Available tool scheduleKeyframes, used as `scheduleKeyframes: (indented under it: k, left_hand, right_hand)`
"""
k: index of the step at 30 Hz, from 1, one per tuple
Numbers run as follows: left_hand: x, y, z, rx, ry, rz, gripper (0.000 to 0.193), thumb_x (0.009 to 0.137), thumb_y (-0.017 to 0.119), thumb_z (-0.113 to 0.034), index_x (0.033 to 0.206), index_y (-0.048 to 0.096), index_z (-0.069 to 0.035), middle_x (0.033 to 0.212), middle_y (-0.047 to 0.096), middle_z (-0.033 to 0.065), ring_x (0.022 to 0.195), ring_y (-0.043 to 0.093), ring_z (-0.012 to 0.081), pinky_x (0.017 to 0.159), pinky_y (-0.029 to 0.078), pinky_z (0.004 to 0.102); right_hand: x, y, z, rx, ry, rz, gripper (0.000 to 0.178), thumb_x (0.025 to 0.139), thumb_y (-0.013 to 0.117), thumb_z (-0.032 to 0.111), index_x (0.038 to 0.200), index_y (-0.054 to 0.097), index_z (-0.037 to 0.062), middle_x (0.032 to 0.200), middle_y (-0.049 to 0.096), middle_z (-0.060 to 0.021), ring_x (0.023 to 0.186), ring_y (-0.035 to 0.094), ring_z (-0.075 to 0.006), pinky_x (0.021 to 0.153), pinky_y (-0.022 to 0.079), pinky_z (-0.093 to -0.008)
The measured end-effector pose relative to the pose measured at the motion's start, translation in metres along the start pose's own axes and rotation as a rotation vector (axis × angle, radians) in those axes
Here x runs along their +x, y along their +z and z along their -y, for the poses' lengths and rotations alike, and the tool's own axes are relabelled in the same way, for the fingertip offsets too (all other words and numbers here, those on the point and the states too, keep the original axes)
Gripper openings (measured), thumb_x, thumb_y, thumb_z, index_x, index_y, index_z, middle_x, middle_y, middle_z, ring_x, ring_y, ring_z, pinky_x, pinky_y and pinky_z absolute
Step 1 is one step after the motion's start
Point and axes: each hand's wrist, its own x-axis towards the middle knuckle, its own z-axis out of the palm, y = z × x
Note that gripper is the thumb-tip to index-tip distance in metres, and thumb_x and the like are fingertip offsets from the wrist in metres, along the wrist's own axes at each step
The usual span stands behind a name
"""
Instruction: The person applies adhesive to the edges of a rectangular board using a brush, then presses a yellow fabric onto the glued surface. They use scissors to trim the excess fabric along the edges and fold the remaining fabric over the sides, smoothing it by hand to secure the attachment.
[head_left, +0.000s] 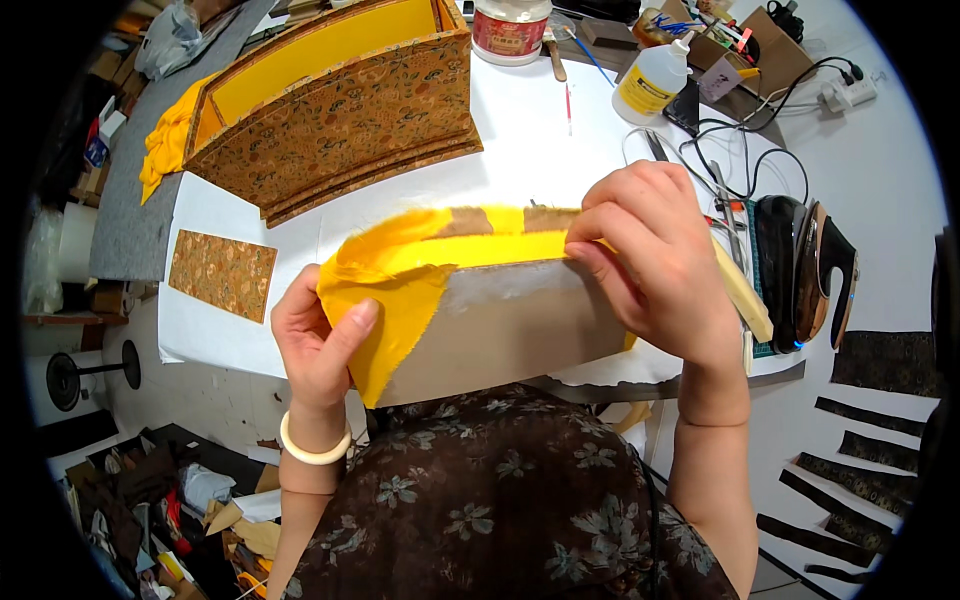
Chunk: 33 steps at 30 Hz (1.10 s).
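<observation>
A grey-brown cardboard piece (510, 325) is held up in front of me, with a whitish smear along its upper edge. Yellow cloth (385, 325) wraps its left end and runs along its top, with frayed edges. My left hand (318, 335) grips the cloth-covered left end, thumb in front and fingers hidden behind. At the upper right edge, my right hand (655, 260) pinches with thumb and fingers where cloth meets cardboard. Behind them stands a long curved box (340, 130), covered outside in brown floral fabric and yellow inside.
A floral-covered panel (222, 273) lies left on the white tabletop. A white squeeze bottle (652, 82) and a lidded tub (510, 28) stand at the back. To the right are an iron (825, 270), black cables (745, 150) and dark fabric strips (850, 480).
</observation>
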Motion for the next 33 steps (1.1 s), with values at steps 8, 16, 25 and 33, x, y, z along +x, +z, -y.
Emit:
scheduleKeyframes:
  k: [8, 16, 25, 33]
  left_hand:
    - [0.004, 0.003, 0.008, -0.059, 0.003, -0.003, 0.020, 0.086, 0.067, -0.005, 0.104, 0.062, 0.003, 0.095, 0.066, 0.0053, 0.086, 0.059, 0.0095, 0.083, 0.046, 0.0239]
    - [0.010, -0.009, 0.025, -0.113, 0.051, 0.007, 0.026, 0.083, 0.067, -0.005, 0.107, 0.062, 0.004, 0.098, 0.066, 0.0064, 0.089, 0.061, 0.0117, 0.085, 0.047, 0.0250]
    - [0.021, -0.012, 0.029, -0.132, 0.053, 0.026, 0.024, 0.082, 0.068, -0.006, 0.104, 0.063, 0.002, 0.096, 0.066, 0.0055, 0.086, 0.060, 0.0110, 0.082, 0.047, 0.0243]
    - [0.031, -0.045, 0.070, -0.246, 0.071, 0.033, 0.029, 0.081, 0.070, -0.004, 0.109, 0.063, 0.000, 0.101, 0.068, 0.0059, 0.092, 0.063, 0.0131, 0.085, 0.049, 0.0266]
  right_hand:
    - [-0.079, -0.047, -0.001, 0.240, 0.455, -0.429, 0.021, 0.102, 0.041, 0.011, 0.084, 0.047, 0.0028, 0.078, 0.041, -0.0031, 0.072, 0.038, -0.0116, 0.062, 0.032, -0.0269]
    - [-0.294, -0.100, 0.022, 0.059, 1.271, 0.290, 0.021, 0.082, 0.074, 0.007, 0.098, 0.062, 0.0016, 0.090, 0.063, -0.0101, 0.084, 0.061, -0.0190, 0.071, 0.048, -0.0288]
    - [-0.200, -0.075, 0.020, 0.049, 1.256, -0.400, 0.018, 0.099, 0.061, 0.017, 0.111, 0.069, 0.0064, 0.073, 0.063, -0.0015, 0.062, 0.056, -0.0081, 0.059, 0.047, -0.0225]
    - [-0.089, -0.033, -0.034, -0.029, 0.580, -0.609, 0.010, 0.083, 0.074, -0.001, 0.091, 0.069, -0.0039, 0.110, 0.066, -0.0119, 0.085, 0.064, -0.0153, 0.069, 0.050, -0.0261]
